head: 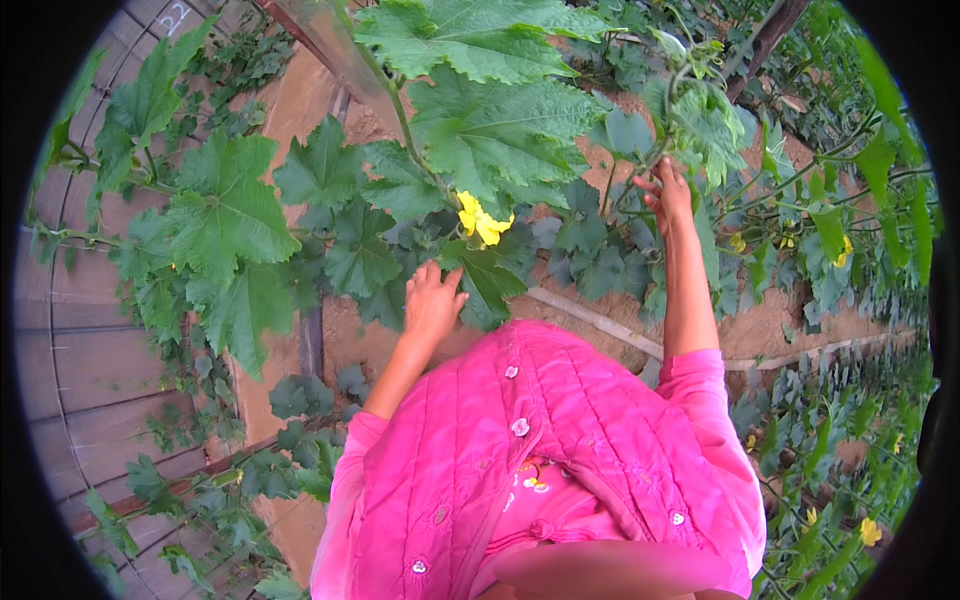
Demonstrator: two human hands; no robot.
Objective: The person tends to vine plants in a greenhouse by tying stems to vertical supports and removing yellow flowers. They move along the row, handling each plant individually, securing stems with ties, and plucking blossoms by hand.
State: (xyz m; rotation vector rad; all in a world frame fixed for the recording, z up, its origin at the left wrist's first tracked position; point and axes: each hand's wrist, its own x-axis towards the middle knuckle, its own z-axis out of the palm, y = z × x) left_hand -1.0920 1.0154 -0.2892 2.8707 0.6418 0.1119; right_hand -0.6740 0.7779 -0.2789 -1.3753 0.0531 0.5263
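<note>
My left hand (433, 296) is at a lobed green leaf (491, 281), just below a yellow flower (482, 218) on the vine; leaves hide its fingertips, so I cannot tell whether it grips anything. My right hand (665, 191) is raised higher, with its fingertips at a green vine stem (666, 142) below the vine's curled growing tip (694, 60). Whether those fingers pinch the stem is unclear. Large leaves (510, 131) spread between and above both hands.
A brick wall (112, 300) with a wire along it stands at the left. More vines with yellow flowers (870, 532) grow at the right. A pale pipe or strip (600, 321) crosses the soil before me. Brown poles (769, 45) slant at the top.
</note>
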